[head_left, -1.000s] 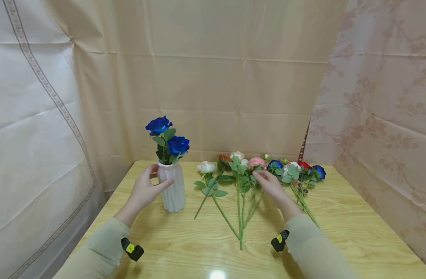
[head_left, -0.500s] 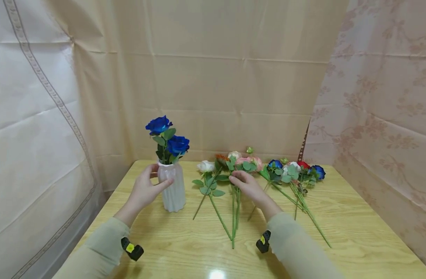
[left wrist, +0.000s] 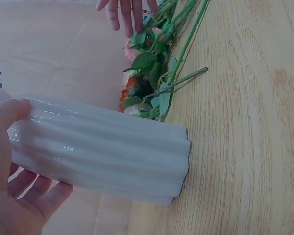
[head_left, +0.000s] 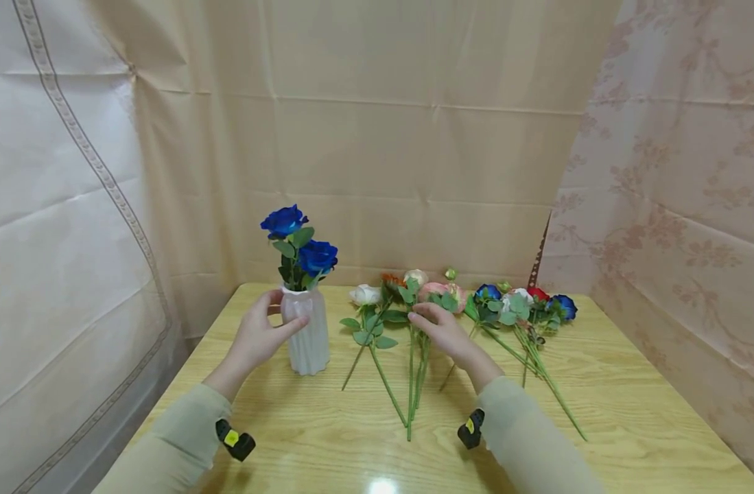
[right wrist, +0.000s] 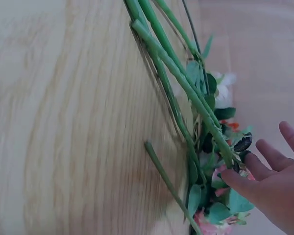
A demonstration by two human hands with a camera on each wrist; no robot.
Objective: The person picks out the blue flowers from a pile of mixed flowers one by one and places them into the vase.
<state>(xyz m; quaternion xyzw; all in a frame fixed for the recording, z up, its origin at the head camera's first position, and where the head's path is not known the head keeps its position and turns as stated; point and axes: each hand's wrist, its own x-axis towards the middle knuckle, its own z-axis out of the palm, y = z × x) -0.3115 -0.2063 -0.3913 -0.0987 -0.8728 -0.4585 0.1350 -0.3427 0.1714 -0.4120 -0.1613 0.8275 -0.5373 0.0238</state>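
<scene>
My left hand (head_left: 262, 336) holds a white ribbed vase (head_left: 309, 336) near its neck, fingers and thumb curled round it. Two blue roses (head_left: 299, 240) stand in the vase. In the left wrist view, the vase (left wrist: 103, 152) stands on the wooden table. My right hand (head_left: 447, 336) is over the middle bunch of flowers, its fingers loosely extended. Seen from the right wrist, the thumb and fingertips of this hand (right wrist: 274, 176) are right at the top of a green stem (right wrist: 186, 88), beside leaves and pink blooms (right wrist: 210, 225).
A white rose (head_left: 366, 295) lies right of the vase. Cream and pink flowers (head_left: 435, 291) lie at mid-table, an orange one (head_left: 393, 278) behind. Further right are blue, white and red flowers (head_left: 537, 293). Stems point toward the table's front; a beige curtain (head_left: 377, 158) hangs behind.
My right hand moved left from the pink flowers to the middle stems, then slightly back right. Pink blooms and a green bud shifted; stems on the right spread out. My left hand stayed on the vase.
</scene>
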